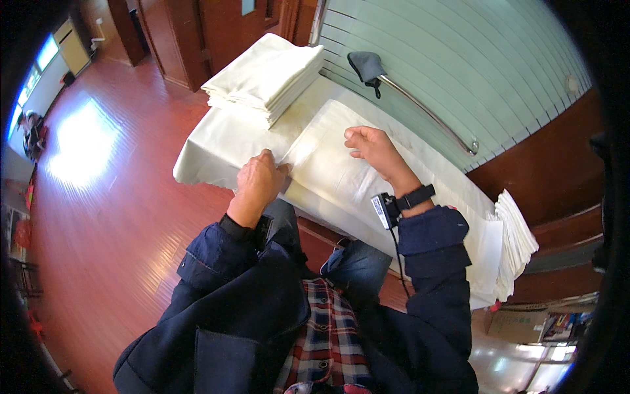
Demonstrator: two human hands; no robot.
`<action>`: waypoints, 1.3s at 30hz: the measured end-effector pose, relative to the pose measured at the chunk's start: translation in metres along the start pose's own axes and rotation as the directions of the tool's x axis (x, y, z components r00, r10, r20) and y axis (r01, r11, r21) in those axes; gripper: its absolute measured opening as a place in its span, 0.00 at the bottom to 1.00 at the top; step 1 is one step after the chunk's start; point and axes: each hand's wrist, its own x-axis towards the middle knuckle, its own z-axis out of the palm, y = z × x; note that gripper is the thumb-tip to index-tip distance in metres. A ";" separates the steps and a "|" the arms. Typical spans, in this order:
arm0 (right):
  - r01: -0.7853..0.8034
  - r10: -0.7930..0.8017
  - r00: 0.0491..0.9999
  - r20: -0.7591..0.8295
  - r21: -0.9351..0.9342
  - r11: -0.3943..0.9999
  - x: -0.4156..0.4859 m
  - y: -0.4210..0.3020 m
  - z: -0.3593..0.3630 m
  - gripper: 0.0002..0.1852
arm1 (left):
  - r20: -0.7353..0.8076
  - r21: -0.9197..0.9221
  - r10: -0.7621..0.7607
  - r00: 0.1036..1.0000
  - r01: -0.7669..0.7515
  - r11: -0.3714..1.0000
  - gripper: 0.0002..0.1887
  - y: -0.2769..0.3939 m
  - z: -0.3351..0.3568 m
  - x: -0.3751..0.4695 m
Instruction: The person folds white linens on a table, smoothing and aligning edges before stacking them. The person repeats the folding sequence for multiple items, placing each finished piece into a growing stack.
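Note:
A folded piece of whitish cloth point(339, 152) lies flat on a long table covered with a pale cloth point(216, 143). My left hand point(260, 178) is at the cloth's near left corner, thumb and fingers closed on its edge. Above the cloth's right part hovers my right hand point(371, 147), fingers curled and slightly apart, with nothing seen in it. Beyond my left hand stands a stack of folded white cloths point(266, 74) at the table's left end. More layered white cloths point(514, 246) sit at the far right end.
Behind the table, a metal rail point(428, 111) with a grey mitt point(366, 67) on its end runs along the pale green slatted wall point(457, 59). Wooden cabinets point(172, 39) stand at the upper left. A cardboard box point(519, 326) is at the lower right.

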 end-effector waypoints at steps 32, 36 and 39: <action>-0.218 0.220 0.975 0.001 0.156 0.963 0.080 -0.015 0.010 0.38 | -0.116 -0.752 0.172 0.978 -0.199 0.628 0.10 0.025 0.002 -0.003; -0.273 0.264 0.958 -0.113 -0.063 0.960 0.083 -0.036 -0.002 0.45 | -0.351 -0.525 0.468 0.811 -0.584 0.619 0.11 0.059 0.004 -0.013; -0.280 0.263 0.959 -0.101 -0.240 0.929 0.081 -0.047 -0.019 0.45 | -0.313 -0.370 0.616 0.723 -0.690 0.622 0.13 0.086 0.013 -0.024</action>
